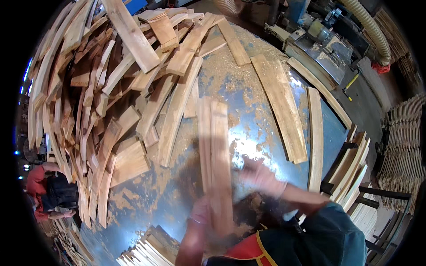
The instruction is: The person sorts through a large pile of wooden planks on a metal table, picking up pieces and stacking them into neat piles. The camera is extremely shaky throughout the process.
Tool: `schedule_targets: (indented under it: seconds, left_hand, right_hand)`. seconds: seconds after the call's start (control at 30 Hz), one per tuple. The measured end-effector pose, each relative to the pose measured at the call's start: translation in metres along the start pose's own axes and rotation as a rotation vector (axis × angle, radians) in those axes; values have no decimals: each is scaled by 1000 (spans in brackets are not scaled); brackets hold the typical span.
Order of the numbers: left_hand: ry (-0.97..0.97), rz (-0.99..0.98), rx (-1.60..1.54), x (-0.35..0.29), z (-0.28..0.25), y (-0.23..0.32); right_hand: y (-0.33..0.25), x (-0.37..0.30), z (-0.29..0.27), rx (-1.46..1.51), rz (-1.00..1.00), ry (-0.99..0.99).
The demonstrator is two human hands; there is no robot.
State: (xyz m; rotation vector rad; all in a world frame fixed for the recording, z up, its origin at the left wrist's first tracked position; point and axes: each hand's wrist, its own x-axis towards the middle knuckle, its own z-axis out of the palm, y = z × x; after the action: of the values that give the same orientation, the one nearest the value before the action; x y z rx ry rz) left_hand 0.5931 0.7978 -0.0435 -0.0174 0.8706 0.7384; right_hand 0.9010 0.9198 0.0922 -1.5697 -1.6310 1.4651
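Two narrow wooden boards (218,150) lie side by side in front of me, pointing away from my body and blurred by motion. My left hand (201,210) is closed on their near left edge, its fingers partly hidden. To the right of the boards, my right hand (261,176) is over the metal table (177,190), apart from them. Motion smears its fingers, so I cannot tell how they are bent. A wide plank (279,106) with a rough edge lies farther right, with a slimmer plank (315,137) beside it.
A tall heap of loose boards (102,88) covers the table's left and far side. Stacked boards stand at the right edge (350,164) and near left (146,253). A machine (326,48) with a hose (370,26) stands far right. Another person (49,193) is at left.
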Motion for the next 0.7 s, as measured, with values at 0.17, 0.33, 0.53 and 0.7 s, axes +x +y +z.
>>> schedule_targets:
  seconds: [0.17, 0.33, 0.53, 0.7]
  left_hand:
    - [-302, -9, -17, -23, -17, -9]
    - [-295, 98, 147, -30, -49, -36]
    - [-172, 239, 145, -120, -61, -71]
    - [43, 247, 227, -192, -129, -125]
  right_hand:
    - [88, 64, -133, -719, 447, 689]
    - [60, 63, -100, -493, 512, 547]
    - [65, -31, 41, 768, 139, 368]
    - [43, -172, 236, 799, 71, 135]
